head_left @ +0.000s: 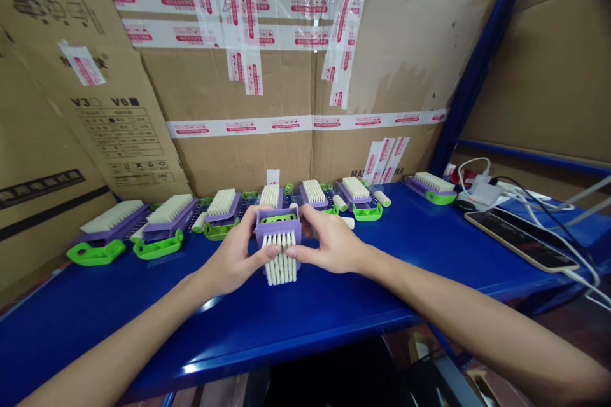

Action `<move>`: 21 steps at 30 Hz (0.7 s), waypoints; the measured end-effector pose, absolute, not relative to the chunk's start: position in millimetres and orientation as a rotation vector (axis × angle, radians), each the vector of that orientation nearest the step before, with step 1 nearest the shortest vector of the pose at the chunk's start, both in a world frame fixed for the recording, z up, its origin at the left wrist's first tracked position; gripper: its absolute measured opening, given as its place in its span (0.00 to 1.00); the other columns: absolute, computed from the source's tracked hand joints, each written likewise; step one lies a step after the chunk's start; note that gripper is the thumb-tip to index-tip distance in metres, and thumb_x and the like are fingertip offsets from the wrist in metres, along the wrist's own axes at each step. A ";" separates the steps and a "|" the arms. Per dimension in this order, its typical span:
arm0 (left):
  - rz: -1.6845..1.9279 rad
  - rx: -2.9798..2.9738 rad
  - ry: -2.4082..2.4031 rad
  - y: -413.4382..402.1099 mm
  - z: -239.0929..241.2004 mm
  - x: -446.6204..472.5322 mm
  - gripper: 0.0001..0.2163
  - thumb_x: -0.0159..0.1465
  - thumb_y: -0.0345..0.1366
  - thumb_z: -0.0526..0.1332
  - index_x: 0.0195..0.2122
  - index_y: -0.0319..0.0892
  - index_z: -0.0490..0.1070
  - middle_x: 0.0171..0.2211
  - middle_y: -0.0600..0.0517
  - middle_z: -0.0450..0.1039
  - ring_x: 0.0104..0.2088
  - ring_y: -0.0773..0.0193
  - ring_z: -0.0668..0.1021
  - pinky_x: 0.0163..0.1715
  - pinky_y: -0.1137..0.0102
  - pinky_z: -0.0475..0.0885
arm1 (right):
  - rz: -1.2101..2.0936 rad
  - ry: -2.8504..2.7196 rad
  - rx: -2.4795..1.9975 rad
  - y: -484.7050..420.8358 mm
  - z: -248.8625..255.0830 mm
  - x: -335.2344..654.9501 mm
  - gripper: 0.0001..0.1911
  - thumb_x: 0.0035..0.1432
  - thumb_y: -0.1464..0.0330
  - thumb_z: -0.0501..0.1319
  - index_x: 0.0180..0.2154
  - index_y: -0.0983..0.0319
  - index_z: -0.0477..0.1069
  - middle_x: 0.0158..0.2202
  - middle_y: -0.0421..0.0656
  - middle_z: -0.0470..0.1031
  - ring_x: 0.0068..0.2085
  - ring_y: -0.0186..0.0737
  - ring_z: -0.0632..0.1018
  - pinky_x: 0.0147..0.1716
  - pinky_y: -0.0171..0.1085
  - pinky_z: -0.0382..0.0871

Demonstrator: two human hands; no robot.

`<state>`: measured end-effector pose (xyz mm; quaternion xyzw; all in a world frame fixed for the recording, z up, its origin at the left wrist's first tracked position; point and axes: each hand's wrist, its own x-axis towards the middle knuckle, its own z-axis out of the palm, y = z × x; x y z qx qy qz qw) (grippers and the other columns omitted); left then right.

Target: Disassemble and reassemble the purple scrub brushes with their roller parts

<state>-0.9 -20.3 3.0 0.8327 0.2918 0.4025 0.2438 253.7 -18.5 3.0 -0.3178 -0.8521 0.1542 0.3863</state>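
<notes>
1. Brush (281,243), purple with pale bristles (281,273) facing the camera, is held over the blue tabletop (372,296).
2. Its left side is gripped by the left hand (233,261) and its right side by the right hand (337,241).
3. The brush is pinched by the fingers (249,219) of both hands, thumbs (308,255) pressed on the bristles.
4. Behind the brush, similar brushes (223,203) are lined up before cardboard (238,159).
5. To its right, a phone (520,240) and a white charger (484,192) are placed.
</notes>
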 end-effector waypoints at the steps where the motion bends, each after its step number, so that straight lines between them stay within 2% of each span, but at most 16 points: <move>1: 1.094 2.272 0.792 -20.8 3.0 -0.8 0.25 0.72 0.54 0.65 0.62 0.47 0.63 0.52 0.45 0.78 0.47 0.52 0.83 0.47 0.60 0.81 | 0.390 -2.162 -0.809 -18.8 3.2 253.8 0.29 0.62 0.42 0.67 0.38 0.56 0.57 0.32 0.37 0.71 0.30 0.38 0.71 0.29 0.37 0.60; 10: 1.112 2.332 0.764 -23.1 4.4 -0.8 0.25 0.73 0.53 0.65 0.64 0.48 0.63 0.54 0.45 0.76 0.48 0.53 0.82 0.47 0.62 0.80 | 0.426 -2.141 -0.741 -18.5 0.6 254.0 0.24 0.67 0.46 0.64 0.38 0.56 0.58 0.31 0.36 0.69 0.30 0.37 0.70 0.29 0.37 0.59; 21: 1.117 2.334 0.734 -21.8 4.4 -0.4 0.26 0.73 0.56 0.63 0.64 0.47 0.63 0.53 0.44 0.75 0.49 0.53 0.82 0.48 0.62 0.80 | 0.532 -2.189 -0.685 -16.1 -2.4 256.0 0.20 0.68 0.52 0.65 0.42 0.57 0.59 0.32 0.35 0.68 0.29 0.36 0.69 0.29 0.36 0.59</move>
